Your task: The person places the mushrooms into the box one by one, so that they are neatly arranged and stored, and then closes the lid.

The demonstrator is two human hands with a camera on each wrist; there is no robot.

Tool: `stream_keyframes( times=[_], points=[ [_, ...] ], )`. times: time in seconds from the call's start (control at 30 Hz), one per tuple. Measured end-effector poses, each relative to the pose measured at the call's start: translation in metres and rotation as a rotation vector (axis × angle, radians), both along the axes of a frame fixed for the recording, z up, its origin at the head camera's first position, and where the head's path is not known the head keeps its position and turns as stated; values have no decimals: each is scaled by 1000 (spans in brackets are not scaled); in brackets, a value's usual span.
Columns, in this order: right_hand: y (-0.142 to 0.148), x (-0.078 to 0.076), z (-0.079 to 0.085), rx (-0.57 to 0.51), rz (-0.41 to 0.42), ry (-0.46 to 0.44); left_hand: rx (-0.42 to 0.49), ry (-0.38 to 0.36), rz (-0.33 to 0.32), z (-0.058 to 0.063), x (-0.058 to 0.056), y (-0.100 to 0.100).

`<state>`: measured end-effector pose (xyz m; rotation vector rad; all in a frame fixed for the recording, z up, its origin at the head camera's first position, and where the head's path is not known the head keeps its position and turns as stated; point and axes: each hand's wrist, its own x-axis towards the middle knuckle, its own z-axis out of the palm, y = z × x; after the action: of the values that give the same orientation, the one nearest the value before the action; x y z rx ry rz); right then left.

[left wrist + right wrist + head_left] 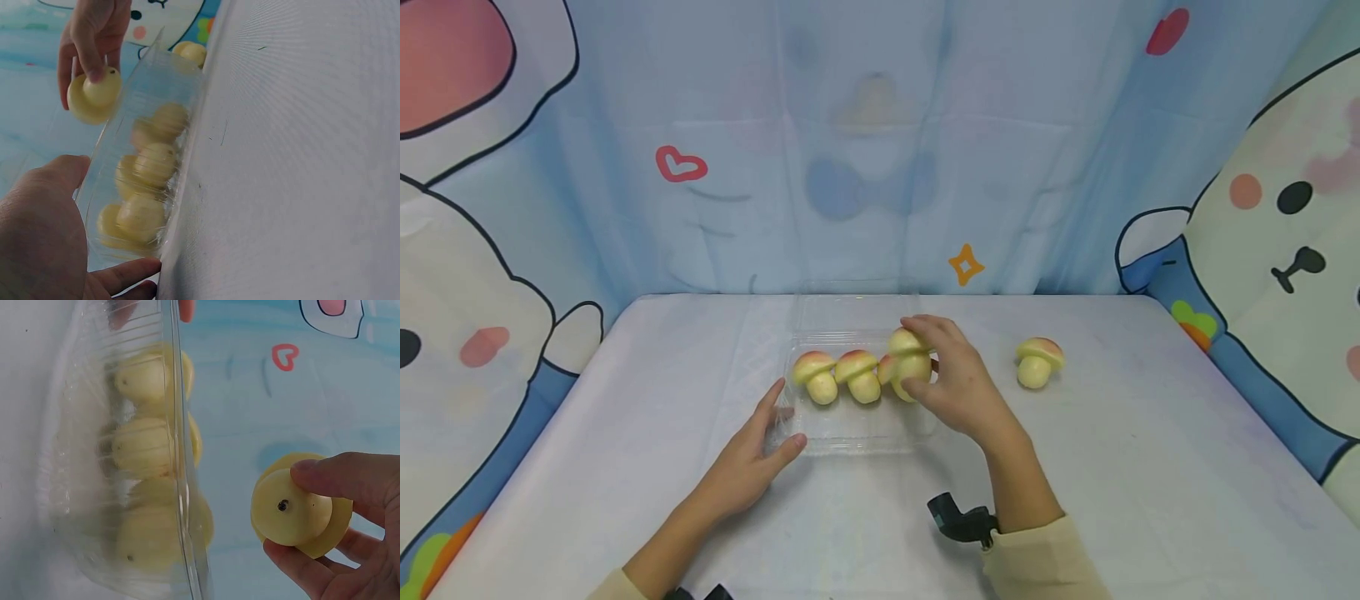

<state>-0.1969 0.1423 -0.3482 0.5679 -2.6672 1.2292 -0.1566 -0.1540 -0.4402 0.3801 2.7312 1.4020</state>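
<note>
My right hand (958, 379) pinches a yellow toy mushroom (913, 363) between thumb and fingers, above the right part of a clear plastic container (865, 429). In the right wrist view, the held mushroom (284, 506) shows its round stem end with a dark spot, beyond the container's rim. Three similar mushrooms (858, 377) with reddish cap tops lie in a row inside; the held one partly covers the rightmost. My left hand (748, 462) touches the container's left end, thumb and fingers spread. In the left wrist view its fingertips (147, 267) are low, by the table.
Another toy mushroom (1037, 362) stands on the white-covered table (1150, 467), right of the container. The container's raised clear lid (857, 312) is at the back. A blue cartoon curtain (722, 233) hangs behind the table.
</note>
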Motion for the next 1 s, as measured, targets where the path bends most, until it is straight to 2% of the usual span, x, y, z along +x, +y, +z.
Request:
stream_keyframes(
  times=[0.37,1.0],
  points=[
    [-16,3,-4,28,50,37,2,11,-2,-1,0,-1],
    [-44,12,-11,88,163,31,9,13,-8,-2,-1,-1]
  ],
)
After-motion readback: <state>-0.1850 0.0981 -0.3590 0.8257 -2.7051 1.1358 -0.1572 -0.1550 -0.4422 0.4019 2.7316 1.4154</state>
